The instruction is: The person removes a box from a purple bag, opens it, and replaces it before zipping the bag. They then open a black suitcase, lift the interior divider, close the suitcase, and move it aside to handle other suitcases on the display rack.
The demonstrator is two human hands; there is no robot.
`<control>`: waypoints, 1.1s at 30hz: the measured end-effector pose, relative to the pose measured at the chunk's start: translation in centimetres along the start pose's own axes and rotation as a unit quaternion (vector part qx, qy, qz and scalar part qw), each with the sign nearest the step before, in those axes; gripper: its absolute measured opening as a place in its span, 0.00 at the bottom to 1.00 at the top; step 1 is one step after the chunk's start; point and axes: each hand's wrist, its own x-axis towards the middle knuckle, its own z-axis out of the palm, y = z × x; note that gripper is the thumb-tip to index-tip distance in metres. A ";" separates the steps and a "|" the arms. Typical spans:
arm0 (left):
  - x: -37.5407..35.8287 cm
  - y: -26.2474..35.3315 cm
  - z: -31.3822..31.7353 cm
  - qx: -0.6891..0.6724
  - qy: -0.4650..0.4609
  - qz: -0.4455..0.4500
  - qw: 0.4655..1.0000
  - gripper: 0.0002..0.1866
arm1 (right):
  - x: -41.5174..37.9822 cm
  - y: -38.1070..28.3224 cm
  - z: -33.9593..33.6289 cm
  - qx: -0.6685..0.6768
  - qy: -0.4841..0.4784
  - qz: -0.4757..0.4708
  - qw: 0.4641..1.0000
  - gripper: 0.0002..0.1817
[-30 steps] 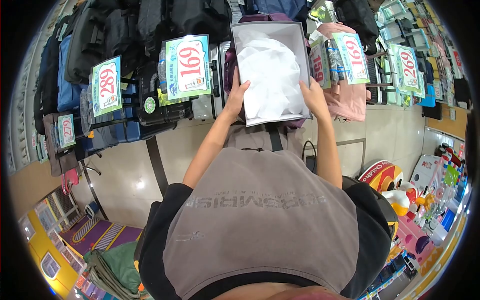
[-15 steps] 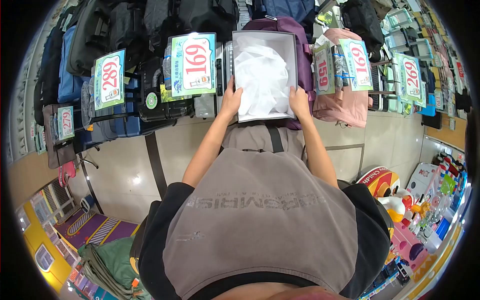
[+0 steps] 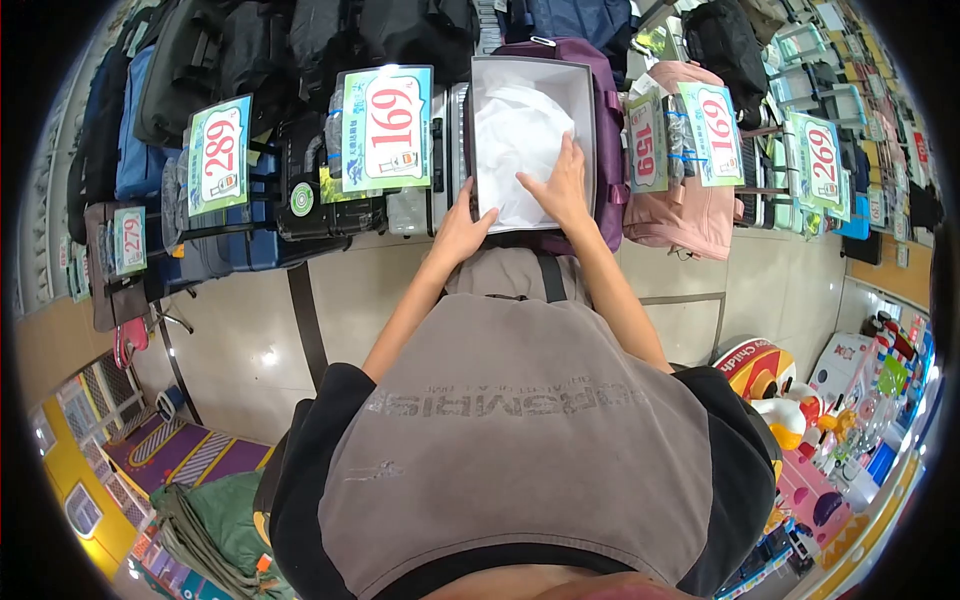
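Observation:
An open shoebox-like box (image 3: 583, 100) with grey edges sits in front of me on top of the luggage. White tissue paper (image 3: 515, 145) fills it and hides whatever may lie beneath. My left hand (image 3: 465, 228) grips the near left corner of the box, thumb on the rim and fingers along the outer side. Over the right part of the box, my right hand (image 3: 562, 185) is open, thumb and fingers spread, against or just above the paper; actual contact is hard to judge.
A purple bag (image 3: 608, 130) lies under and right of the box, with a pink bag (image 3: 685, 215) farther right. Suitcases with price signs (image 3: 387, 130) line both sides. Tiled floor (image 3: 390, 300) shows below; toys (image 3: 790, 415) stand at lower right.
My right hand has left the box's right edge and moved inward over the paper, fingers spreading. The left hand has slid slightly down towards the near corner. The paper looks flatter.

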 end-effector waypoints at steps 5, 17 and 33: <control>-1.1 -0.3 0.0 0.009 -0.008 0.022 1.000 0.44 | -0.8 3.9 2.7 -0.021 -0.143 0.029 0.989 0.47; -1.4 -0.6 -0.1 0.033 -0.004 0.017 0.999 0.39 | -0.5 0.8 -4.8 0.324 0.169 0.071 0.928 0.13; -0.7 -1.6 0.5 0.036 -0.010 0.014 0.999 0.36 | -0.9 10.5 -10.3 0.834 0.080 0.130 0.530 0.23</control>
